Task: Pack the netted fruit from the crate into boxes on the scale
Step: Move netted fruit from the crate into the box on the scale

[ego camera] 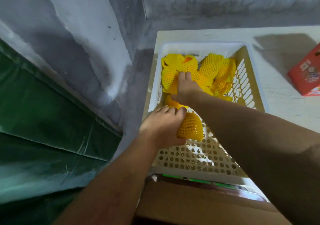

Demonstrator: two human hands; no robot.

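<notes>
My left hand [161, 126] is curled round one netted fruit [190, 127], fingers over its top and thumb underneath, holding it just above the holed floor of the crate [199, 155] near the crate's left wall. My right hand [186, 90] reaches further in and lies palm down on the pile of netted fruit [207, 70] at the far end; the fingers bend over one yellow net, though I cannot tell from here whether they truly grip it or only press on it. The pile fills the far part of the crate, and the near part shows bare floor with a few wisps of straw. The crate stands on a white table [280, 103]. A red box [306, 75] lies on the table to the right, well apart from the crate. A brown cardboard box [199, 207] sits at the near edge, below the crate.
</notes>
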